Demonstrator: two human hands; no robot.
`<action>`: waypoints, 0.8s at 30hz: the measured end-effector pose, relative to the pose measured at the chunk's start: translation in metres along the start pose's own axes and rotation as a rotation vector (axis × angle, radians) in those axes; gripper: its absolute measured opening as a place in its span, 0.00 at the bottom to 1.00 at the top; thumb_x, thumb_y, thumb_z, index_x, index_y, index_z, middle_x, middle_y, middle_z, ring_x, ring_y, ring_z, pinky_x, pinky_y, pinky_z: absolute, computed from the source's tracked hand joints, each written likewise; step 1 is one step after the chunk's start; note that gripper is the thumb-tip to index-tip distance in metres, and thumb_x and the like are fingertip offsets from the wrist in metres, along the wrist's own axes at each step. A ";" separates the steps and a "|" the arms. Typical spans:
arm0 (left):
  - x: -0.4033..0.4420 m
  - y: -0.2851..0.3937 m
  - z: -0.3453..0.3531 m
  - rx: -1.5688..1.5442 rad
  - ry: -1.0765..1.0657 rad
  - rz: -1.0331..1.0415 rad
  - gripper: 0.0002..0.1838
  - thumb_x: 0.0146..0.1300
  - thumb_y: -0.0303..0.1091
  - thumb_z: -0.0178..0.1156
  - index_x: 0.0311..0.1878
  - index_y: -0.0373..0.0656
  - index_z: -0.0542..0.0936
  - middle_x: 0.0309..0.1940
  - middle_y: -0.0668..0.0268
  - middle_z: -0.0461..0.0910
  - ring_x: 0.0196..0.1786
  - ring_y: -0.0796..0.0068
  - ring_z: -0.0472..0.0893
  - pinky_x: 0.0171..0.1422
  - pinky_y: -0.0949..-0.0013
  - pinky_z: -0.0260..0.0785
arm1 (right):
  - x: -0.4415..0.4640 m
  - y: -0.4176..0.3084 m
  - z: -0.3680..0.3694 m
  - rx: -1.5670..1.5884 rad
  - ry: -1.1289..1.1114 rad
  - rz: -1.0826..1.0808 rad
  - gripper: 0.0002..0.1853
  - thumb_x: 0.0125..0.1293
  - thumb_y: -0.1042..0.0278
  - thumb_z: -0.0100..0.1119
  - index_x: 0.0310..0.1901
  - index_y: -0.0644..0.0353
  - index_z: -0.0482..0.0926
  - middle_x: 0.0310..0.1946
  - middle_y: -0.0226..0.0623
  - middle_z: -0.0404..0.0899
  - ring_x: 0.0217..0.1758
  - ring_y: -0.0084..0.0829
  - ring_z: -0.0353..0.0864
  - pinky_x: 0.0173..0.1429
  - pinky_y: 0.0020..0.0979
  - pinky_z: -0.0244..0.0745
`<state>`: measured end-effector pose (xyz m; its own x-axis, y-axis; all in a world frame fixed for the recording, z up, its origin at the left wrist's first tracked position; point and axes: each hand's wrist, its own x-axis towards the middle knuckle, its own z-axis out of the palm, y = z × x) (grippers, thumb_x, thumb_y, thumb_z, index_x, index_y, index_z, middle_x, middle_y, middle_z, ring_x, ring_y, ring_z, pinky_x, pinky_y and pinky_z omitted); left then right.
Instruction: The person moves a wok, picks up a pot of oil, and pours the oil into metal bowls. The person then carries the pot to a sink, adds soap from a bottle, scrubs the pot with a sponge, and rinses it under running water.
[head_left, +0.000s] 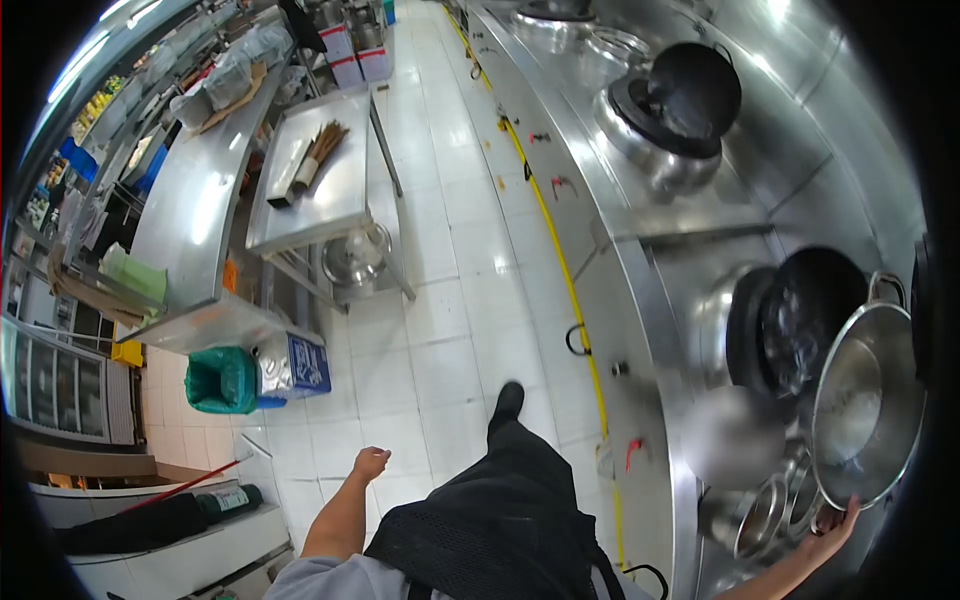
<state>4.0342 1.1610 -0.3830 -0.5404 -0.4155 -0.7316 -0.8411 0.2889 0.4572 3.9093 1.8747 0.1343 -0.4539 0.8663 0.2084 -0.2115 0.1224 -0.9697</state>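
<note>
My right hand (832, 537) grips a large, wide steel pot (868, 390) at its near rim, where a handle partly shows. The pot tilts at the right of the stove, its inside facing me and its other loop handle at the far side. Beside it are smaller steel pots (755, 520) and a dark wok (808, 310) on a burner. My left hand (372, 463) hangs over the tiled floor with its fingers curled and nothing visible in them. A blurred round patch hides part of the stove near the pot.
A long steel stove counter (640, 300) runs along the right, with a second wok (695, 95) farther up. At left stand a steel table (320, 200) holding a wooden stick bundle (322, 155), a green-lined bin (221, 381) and a blue-and-silver tin (292, 365). A yellow pipe (560, 235) follows the stove front.
</note>
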 end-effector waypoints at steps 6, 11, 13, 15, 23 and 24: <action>0.068 0.172 -0.030 -0.121 0.021 0.225 0.24 0.61 0.47 0.62 0.49 0.34 0.80 0.35 0.55 0.85 0.36 0.68 0.84 0.43 0.67 0.76 | 0.027 0.070 0.268 0.239 -0.315 0.363 0.14 0.57 0.58 0.64 0.25 0.53 0.72 0.15 0.22 0.68 0.10 0.15 0.55 0.15 0.21 0.47; 0.108 0.261 -0.062 -0.306 -0.013 0.308 0.21 0.63 0.41 0.62 0.51 0.33 0.79 0.34 0.59 0.84 0.34 0.74 0.82 0.42 0.71 0.75 | 0.001 0.128 0.484 0.290 -0.763 0.640 0.10 0.55 0.64 0.63 0.25 0.52 0.71 0.17 0.23 0.71 0.09 0.14 0.55 0.12 0.19 0.48; 0.137 0.285 -0.081 -0.403 -0.023 0.284 0.20 0.64 0.40 0.62 0.50 0.33 0.79 0.36 0.59 0.84 0.35 0.73 0.82 0.43 0.70 0.75 | -0.027 0.144 0.560 0.271 -0.818 0.700 0.11 0.56 0.65 0.62 0.23 0.51 0.69 0.15 0.21 0.67 0.09 0.14 0.56 0.10 0.19 0.49; 0.167 0.312 -0.104 -0.484 -0.126 0.325 0.21 0.67 0.41 0.59 0.58 0.36 0.75 0.43 0.61 0.83 0.41 0.75 0.83 0.45 0.73 0.73 | -0.048 0.166 0.623 0.288 -0.889 0.738 0.12 0.56 0.65 0.62 0.23 0.50 0.67 0.14 0.20 0.65 0.09 0.14 0.55 0.10 0.19 0.49; 0.271 0.528 -0.239 -0.538 -0.365 0.416 0.20 0.69 0.41 0.57 0.60 0.42 0.74 0.46 0.65 0.83 0.46 0.77 0.81 0.47 0.74 0.72 | -0.124 0.217 0.802 0.218 -0.916 0.902 0.14 0.57 0.62 0.61 0.20 0.46 0.65 0.10 0.17 0.59 0.07 0.13 0.57 0.10 0.17 0.51; 0.280 0.559 -0.259 -0.495 -0.366 0.457 0.21 0.70 0.41 0.57 0.60 0.41 0.73 0.45 0.64 0.83 0.46 0.77 0.81 0.49 0.74 0.72 | -0.128 0.229 0.819 0.236 -0.909 0.908 0.14 0.57 0.62 0.61 0.20 0.46 0.65 0.10 0.17 0.59 0.07 0.13 0.57 0.10 0.17 0.51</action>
<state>3.4074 0.9826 -0.2011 -0.8678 -0.0105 -0.4968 -0.4938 -0.0925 0.8646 3.2103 1.3950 -0.0097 -0.9135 -0.0523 -0.4034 0.3743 -0.4969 -0.7830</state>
